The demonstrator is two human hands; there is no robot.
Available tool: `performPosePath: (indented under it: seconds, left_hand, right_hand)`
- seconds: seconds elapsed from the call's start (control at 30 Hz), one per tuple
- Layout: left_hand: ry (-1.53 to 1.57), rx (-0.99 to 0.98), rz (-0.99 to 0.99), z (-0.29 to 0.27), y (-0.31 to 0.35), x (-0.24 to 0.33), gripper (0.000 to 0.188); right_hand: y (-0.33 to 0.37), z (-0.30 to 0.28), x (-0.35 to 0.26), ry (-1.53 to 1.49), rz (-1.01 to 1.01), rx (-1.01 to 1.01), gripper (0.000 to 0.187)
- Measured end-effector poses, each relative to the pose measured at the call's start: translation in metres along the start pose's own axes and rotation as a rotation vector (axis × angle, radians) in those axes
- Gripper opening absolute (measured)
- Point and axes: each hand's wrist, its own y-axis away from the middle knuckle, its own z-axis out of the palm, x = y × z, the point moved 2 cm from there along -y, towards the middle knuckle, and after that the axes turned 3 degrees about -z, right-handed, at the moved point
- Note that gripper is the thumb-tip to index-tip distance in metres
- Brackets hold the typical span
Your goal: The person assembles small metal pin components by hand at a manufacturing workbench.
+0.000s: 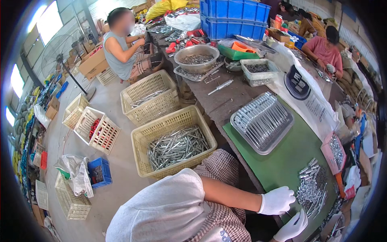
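Both of my hands wear white gloves and work close together over the green mat (278, 171) at the table's near edge. My left hand (276, 200) is closed, its fingers pinched toward the right hand. Just below it my right hand (293, 226) is also closed, with a small dark sliver at its fingertips. A thin piece shows faintly between the hands, too small to name. Beside them lies a heap of small shiny metal parts (308, 191), with short cylinders and thin rods among it. Farther off, a metal tray (264, 152) holds rows of long silver rod-like parts.
At my left stand cream plastic crates (141, 159), one full of metal rods. A pink box (333, 153) of small parts sits at the right. Farther along are a metal bowl (196, 51) and stacked blue bins (235, 29). Two co-workers (121, 50) sit nearby.
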Motion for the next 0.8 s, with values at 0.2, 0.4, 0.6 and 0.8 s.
performPosePath:
  seconds: [0.2,0.4,0.6,0.8]
  left_hand:
    - [-0.051,-0.009,0.059,0.001,-0.006,0.008,0.017]
    - [-0.089,0.145,-0.031,-0.092,0.002,-0.036,0.014]
    - [-0.374,0.095,-0.358,-0.196,0.031,-0.153,0.016]
    - [-0.229,-0.065,-0.477,-0.223,0.053,-0.221,0.021]
  right_hand:
    - [0.031,0.015,0.031,0.031,0.274,-0.204,0.023]
    - [0.026,0.012,0.024,-0.046,0.299,-0.077,0.016]
    - [0.015,0.011,0.008,0.022,0.223,-0.11,0.015]
    - [0.02,0.011,0.005,0.064,0.211,-0.119,0.015]
